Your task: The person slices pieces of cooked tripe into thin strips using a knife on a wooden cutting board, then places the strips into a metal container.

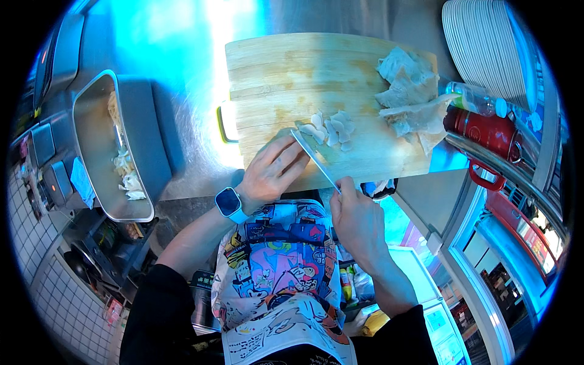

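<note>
My right hand (358, 219) grips a knife (315, 155) by its handle, at the near edge of the wooden cutting board (296, 59). The blade slants up and left, its tip beside the fingers of my left hand (276, 171). Those fingers are bent down onto the board, and whatever may lie under them is hidden. Just beyond the blade lie thin, pale, curled slices of food (337, 127). At the board's right end, larger pale, limp sheets of food (406, 77), perhaps tripe or skin, are heaped, with one flap over the edge.
A deep steel pan (146, 137) holding pale food pieces stands left on the steel counter (191, 91). To the right are stacked white plates (483, 50), a clear plastic bottle (477, 98) and a red flask (483, 130). A blue cloth (82, 182) lies beside the pan.
</note>
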A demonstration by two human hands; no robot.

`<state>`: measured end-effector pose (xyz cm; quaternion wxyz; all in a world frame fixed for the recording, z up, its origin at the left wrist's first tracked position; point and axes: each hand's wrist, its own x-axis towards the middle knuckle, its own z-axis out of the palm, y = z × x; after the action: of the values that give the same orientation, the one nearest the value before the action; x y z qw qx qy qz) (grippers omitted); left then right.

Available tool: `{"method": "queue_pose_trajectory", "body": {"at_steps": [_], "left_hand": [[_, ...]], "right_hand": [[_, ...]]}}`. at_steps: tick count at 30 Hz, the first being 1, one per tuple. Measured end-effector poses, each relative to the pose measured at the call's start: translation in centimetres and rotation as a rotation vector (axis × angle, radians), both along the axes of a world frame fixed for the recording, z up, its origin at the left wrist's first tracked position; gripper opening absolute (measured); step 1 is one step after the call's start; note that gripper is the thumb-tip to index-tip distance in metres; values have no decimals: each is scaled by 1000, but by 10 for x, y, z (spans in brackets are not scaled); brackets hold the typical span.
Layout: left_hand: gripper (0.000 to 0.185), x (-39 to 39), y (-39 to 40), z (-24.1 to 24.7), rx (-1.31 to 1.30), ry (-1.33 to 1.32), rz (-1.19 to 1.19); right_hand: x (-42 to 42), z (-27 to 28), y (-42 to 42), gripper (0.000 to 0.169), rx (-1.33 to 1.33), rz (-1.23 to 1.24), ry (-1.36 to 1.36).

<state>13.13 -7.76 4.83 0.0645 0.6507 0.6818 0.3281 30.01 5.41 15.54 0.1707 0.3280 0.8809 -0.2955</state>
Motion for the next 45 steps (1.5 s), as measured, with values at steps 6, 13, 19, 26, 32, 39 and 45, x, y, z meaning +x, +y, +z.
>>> {"method": "queue_pose_trajectory", "body": {"at_steps": [6,13,19,26,32,39,45], "left_hand": [[37,-1,1,1,1,-1,-8],[37,-1,4,8,-9,-3,7],[38,-3,4,6,-26,-24,2],[39,-2,2,6,-46,-58,1],[40,4,1,0,-50,-91,15],[40,2,2,0,-32,-52,21],[46,-3,0,1,-19,-36,17]], "right_hand": [[-4,11,2,15,-43,26,-61],[-8,14,3,14,-71,26,-122],[-17,5,5,11,-84,59,-132],[-27,1,12,10,-107,75,-153],[-32,-11,13,14,-160,38,-126],[-16,-42,15,15,-198,-25,41],[-5,-66,16,16,-456,-358,205]]}}
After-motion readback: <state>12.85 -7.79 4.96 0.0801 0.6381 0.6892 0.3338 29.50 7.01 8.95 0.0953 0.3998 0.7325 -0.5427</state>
